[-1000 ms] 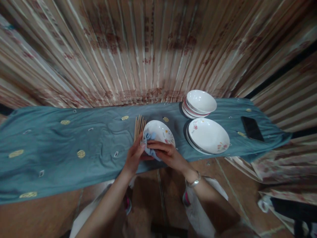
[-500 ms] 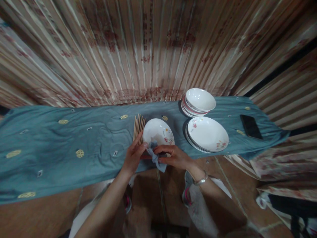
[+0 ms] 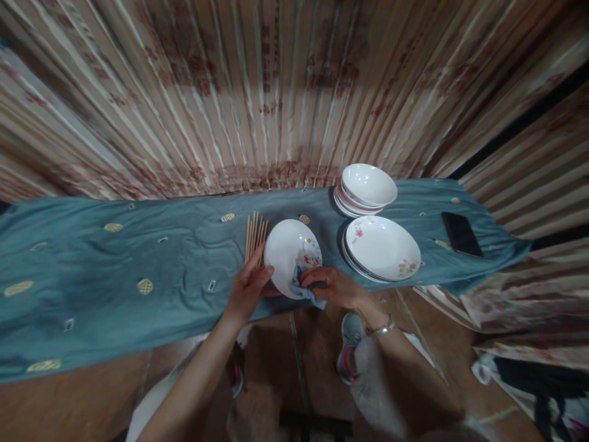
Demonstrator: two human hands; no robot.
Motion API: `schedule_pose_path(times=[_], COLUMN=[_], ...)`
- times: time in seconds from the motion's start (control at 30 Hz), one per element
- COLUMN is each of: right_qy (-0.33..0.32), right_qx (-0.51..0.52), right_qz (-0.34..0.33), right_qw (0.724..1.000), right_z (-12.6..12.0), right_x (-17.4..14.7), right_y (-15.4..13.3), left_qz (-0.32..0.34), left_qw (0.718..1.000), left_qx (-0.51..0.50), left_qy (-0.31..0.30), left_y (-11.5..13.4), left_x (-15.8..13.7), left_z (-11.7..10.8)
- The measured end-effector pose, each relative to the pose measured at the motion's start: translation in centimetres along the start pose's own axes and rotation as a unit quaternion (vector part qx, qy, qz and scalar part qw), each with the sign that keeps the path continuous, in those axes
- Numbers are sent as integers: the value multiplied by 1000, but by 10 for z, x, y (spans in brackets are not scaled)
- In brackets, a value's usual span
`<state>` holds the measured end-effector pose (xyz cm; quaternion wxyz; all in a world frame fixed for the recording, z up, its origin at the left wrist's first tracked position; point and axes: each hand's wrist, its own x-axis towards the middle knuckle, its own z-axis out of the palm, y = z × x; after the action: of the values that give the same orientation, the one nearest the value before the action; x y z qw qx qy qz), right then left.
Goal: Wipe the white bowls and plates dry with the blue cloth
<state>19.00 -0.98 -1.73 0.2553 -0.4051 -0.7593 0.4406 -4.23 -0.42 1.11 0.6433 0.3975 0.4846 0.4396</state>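
Observation:
A white plate (image 3: 286,248) with a floral print is tilted up between my hands at the table's near edge. My left hand (image 3: 250,283) is closed on its left rim, thumb on the upper face and the other fingers underneath. Bunched in my right hand (image 3: 331,286) is a light blue cloth (image 3: 301,286), pressed against the plate's lower right face. Several wooden chopsticks (image 3: 254,236) lie just left of the plate, partly hidden behind my left hand.
To the right stand a stack of floral plates (image 3: 383,247) and, behind it, a stack of white bowls (image 3: 369,185). A black phone (image 3: 461,234) lies farther right. A blue-green cloth (image 3: 179,258) covers the narrow table, with a pleated curtain (image 3: 239,98) behind.
My right hand and the blue cloth have slid rightward across the plate, from its lower middle to its lower right. The left hand keeps its grip on the rim.

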Motion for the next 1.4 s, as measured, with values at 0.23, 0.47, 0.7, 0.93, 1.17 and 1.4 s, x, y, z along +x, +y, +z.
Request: schedule_pose_path(times=[0.23,0.47,0.7,0.93,1.17,1.4], right_qy=[45,143,187,207,211,203], right_qx=[-114,-222,-272,-276,-244,-197], right_qz=[28,25,14,7,-15,-46], right_qw=[992,964,944,939,947,958], right_z=[-2,5,8,13,21,23], right_x=[0,6,17,33,52,60], right_y=[9,24,26,22,24,14], left_qz=[2,0,4,6,2,3], left_qw=[1000,1000,1000,1000,1000,1000], left_qx=[2,-3,-7,-13,-18,-13], left_qy=[6,-1,0,4,3,5], left_y=[0,0,-1,1,2,0], left_x=[1,2,2,2,1,1], left_z=[0,0,0,2,4,3])
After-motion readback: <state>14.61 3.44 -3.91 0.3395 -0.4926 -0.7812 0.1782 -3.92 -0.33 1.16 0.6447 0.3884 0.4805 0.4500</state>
